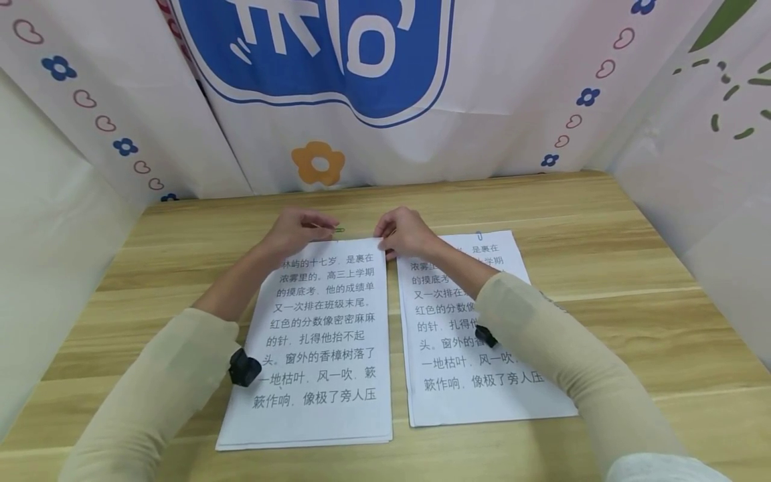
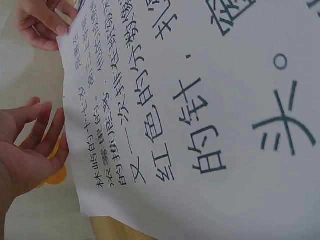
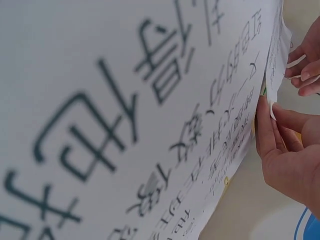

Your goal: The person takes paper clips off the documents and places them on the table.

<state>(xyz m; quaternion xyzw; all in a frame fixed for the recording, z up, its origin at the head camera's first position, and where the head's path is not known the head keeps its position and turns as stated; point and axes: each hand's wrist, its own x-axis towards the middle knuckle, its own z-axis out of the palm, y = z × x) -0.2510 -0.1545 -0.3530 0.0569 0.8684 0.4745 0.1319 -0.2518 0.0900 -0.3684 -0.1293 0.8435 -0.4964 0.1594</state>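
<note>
A stack of printed sheets point(image 1: 325, 422) lies on the left, with a second stack of printed sheets point(image 1: 482, 408) beside it. My right hand point(image 1: 406, 234) pinches the left stack's top right corner, and the right wrist view shows that corner point(image 3: 273, 107) bent between thumb and fingers. Just beyond the same stack's top edge is my left hand point(image 1: 298, 231), its fingertips pinching a small green paper clip point(image 1: 339, 230). The left wrist view shows that hand point(image 2: 30, 145) with bent, spread fingers; the clip cannot be made out there.
A blue paper clip point(image 1: 479, 235) sits on the right stack's top edge. Wood-grain tabletop point(image 1: 656, 321) surrounds both stacks. Behind it hangs a white printed cloth point(image 1: 482, 147), with white cloth walls at both sides.
</note>
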